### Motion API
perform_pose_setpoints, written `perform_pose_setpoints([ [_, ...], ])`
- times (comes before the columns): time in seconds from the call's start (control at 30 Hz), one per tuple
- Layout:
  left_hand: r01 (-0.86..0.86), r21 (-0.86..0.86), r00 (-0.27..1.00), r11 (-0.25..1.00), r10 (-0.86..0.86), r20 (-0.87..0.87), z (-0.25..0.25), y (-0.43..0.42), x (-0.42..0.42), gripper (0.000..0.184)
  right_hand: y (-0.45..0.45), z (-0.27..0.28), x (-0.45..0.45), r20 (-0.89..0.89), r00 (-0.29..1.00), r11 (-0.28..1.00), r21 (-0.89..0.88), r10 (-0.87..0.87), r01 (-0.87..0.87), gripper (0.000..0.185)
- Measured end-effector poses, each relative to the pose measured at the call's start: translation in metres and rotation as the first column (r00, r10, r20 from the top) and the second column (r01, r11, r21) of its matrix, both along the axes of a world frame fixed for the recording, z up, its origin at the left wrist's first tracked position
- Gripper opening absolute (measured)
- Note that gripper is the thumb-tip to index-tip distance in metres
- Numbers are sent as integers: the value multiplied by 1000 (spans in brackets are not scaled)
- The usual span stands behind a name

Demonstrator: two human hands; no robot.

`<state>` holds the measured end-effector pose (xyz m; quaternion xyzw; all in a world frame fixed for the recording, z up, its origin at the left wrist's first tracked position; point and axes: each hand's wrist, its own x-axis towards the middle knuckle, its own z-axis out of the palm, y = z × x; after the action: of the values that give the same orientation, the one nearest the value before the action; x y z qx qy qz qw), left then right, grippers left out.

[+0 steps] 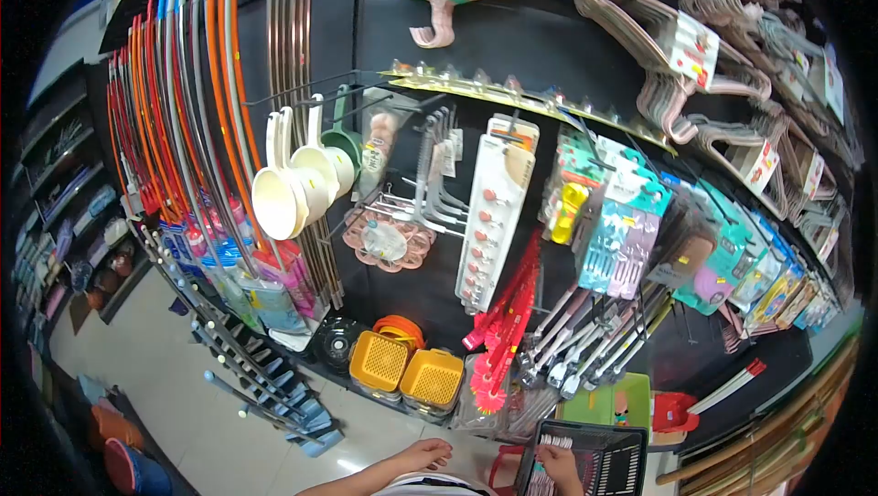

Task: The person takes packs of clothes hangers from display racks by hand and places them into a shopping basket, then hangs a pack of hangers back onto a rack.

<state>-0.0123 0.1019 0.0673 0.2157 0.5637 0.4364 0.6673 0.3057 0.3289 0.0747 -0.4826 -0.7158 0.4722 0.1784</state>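
My left hand (425,454) is held low in front of my body, its fingers loosely bent and nothing visible in them. To its right, my right hand (556,465) is over a black plastic basket (628,435), with its fingers curled in. Whatever the right fingers hold, if anything, is too small to make out. Pale, striped-looking items lie inside the basket, partly covered by that hand. Beyond my left hand are yellow perforated plastic baskets (432,378) at the foot of the display.
White dippers (280,203), a long white hook strip (497,213) and clothes hangers (672,48) hang on the black wall. Mop poles (174,121) line the left side. A green bin (599,402) stands behind the black basket. Blue-grey broom-like heads (315,416) jut over the floor.
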Motion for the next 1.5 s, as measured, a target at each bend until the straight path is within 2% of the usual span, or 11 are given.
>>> perform_pose_setpoints([
  [0.2, -23, 71, 1000, 997, 22, 9, 6, -18, -72, 37, -25, 248, -128, -1, 891, 886, 110, 453, -450, 25],
  [0.3, -22, 92, 1000, 996, 22, 3, 10, -26, -97, 38, -62, 388, -182, -115, 906, 889, 281, 406, -363, 23],
  [0.4, -10, 108, 1000, 994, 8, 22, -6, -35, -116, 40, -65, 472, -226, -88, 872, 660, 691, 482, -295, 22],
  [0.53, -25, 113, 999, 993, 23, 23, 6, -41, -136, 42, -56, 558, -307, -60, 924, 336, 939, 379, -76, 25],
  [0.57, -20, 122, 1000, 992, 18, 14, 5, -40, -141, 42, -35, 571, -327, -14, 920, 94, 995, 393, -25, 25],
  [0.77, -171, 242, 984, 955, 176, 4, 1, -38, -155, 27, 42, 653, -437, 165, 964, -269, 957, 209, -105, 42],
  [0.93, -211, 185, 976, 960, 217, -11, 27, -37, -185, 26, 107, 688, -501, 132, 991, -329, 935, -22, -132, 53],
  [1.2, -350, 280, 935, 894, 352, 45, 13, -11, -213, 33, 159, 712, -552, 116, 987, -319, 936, -113, -147, 52],
  [1.3, -332, 252, 931, 909, 358, -64, 45, -14, -210, 33, 157, 715, -558, 157, 965, -245, 947, -210, -207, 46],
  [1.4, -420, 227, 905, 879, 425, 26, 45, -15, -208, 32, 154, 717, -561, -1, 984, -474, 877, -176, -84, 25],
  [1.5, -412, 214, 907, 886, 422, 1, 13, -16, -212, 31, 131, 720, -551, 33, 988, -418, 904, -152, -94, 23],
])
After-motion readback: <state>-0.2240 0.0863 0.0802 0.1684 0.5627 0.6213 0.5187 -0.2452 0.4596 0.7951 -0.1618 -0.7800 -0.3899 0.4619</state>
